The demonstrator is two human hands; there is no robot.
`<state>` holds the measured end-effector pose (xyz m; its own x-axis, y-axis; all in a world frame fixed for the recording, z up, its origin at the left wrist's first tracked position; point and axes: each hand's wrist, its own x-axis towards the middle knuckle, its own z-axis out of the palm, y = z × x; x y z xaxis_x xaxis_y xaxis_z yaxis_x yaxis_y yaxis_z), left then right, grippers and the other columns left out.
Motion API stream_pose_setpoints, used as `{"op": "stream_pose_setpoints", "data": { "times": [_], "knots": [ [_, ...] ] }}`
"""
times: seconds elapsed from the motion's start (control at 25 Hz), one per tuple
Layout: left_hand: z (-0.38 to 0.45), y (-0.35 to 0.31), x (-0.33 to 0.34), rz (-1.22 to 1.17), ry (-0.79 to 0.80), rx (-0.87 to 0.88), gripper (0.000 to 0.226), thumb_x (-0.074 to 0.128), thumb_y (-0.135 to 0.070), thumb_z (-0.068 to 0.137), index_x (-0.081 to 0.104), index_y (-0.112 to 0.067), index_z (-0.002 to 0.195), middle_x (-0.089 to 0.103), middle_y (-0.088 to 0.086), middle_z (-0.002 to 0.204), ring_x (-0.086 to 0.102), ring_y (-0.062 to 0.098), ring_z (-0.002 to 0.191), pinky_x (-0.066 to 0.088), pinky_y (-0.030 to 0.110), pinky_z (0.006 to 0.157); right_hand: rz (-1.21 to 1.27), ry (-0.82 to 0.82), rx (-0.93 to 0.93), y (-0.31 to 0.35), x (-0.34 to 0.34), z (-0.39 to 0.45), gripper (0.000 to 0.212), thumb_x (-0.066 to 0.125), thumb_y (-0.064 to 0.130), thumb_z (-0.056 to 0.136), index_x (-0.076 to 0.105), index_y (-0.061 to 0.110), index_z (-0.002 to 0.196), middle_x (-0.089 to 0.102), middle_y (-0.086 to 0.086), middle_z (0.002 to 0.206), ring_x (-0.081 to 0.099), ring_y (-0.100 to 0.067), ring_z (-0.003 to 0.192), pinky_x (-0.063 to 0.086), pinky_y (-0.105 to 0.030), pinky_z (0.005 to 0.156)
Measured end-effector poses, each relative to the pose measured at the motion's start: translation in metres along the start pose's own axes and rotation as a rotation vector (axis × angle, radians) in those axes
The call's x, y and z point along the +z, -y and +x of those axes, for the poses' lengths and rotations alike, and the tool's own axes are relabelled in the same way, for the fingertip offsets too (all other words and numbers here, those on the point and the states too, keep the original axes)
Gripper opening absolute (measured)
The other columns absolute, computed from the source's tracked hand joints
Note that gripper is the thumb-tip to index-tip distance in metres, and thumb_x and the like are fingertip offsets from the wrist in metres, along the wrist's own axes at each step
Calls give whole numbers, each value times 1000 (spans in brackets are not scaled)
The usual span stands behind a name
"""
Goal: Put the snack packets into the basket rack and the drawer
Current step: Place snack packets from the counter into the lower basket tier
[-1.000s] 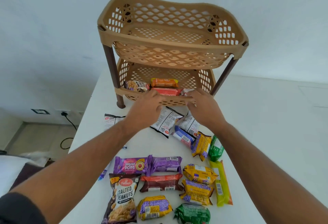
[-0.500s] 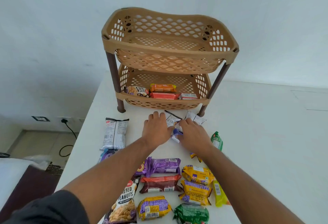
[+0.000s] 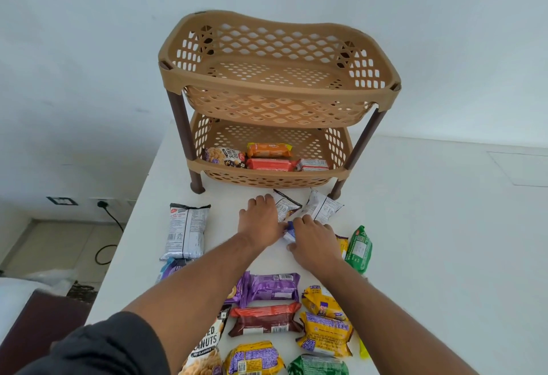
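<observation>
Head view showed both hands on the desk (image 3: 444,226), meeting over a blue-white packet (image 3: 290,232). Left hand (image 3: 261,220) and right hand (image 3: 311,241) pinched it between curled fingers (image 3: 299,220). It lay before the basket rack (image 3: 278,101).

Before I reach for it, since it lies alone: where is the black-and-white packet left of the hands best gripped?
The black-and-white packet lies flat on the table, long axis running away from the person, clear of the other packets. Probably best to come from above and pinch across its narrow middle; the crimped ends look flimsier.
</observation>
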<state>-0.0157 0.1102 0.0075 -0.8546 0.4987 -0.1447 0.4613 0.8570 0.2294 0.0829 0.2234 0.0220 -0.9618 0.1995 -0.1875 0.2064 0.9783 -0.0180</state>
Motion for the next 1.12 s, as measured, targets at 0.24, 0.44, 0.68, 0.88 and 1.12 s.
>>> {"op": "stream_pose_setpoints", "data": {
  "times": [0.24, 0.44, 0.68, 0.88, 1.12],
  "knots": [
    [0, 11, -2, -31, 4, 40, 65, 66, -47, 90, 43, -9, 137, 54, 10, 128, 52, 28, 118, 52, 43, 85, 15, 3, 1, 1, 3, 0, 52, 63, 40, 90, 50, 13, 132, 58, -7, 122, 59, -30, 111, 48, -42, 91],
    [-8, 23, -10, -67, 68, 73, 50, 63, -36, 93, 48, -7, 131, 54, 13, 123, 54, 30, 114, 55, 44, 87, 41, 71, -12, 0, -4, -2, 47, 61, 33, 90, 49, 15, 132, 58, -7, 122, 58, -30, 114, 48, -43, 91],
    [-22, 24, -41, -81, 104, 141, 46, 63, -42, 90, 53, -13, 125, 58, 8, 117, 58, 25, 105, 45, 31, 74, 75, 128, -8, -10, -33, -3, 40, 58, 33, 91, 51, 15, 126, 58, -6, 119, 61, -31, 108, 46, -42, 87],
    [-25, 22, -96, -102, 13, 190, 58, 64, -42, 88, 47, -21, 139, 56, 1, 134, 55, 22, 117, 51, 38, 92, 101, 87, 0, -21, -76, 1, 36, 55, 31, 92, 52, 16, 125, 57, -6, 119, 60, -31, 107, 50, -43, 87],
    [-10, 27, -140, 92, -204, 180, 51, 63, -35, 92, 46, -14, 136, 53, 8, 130, 52, 29, 119, 50, 45, 92, 58, -94, -27, -26, -117, 15, 40, 57, 18, 93, 50, 17, 132, 57, -5, 123, 59, -30, 111, 47, -44, 88]
  ]
}}
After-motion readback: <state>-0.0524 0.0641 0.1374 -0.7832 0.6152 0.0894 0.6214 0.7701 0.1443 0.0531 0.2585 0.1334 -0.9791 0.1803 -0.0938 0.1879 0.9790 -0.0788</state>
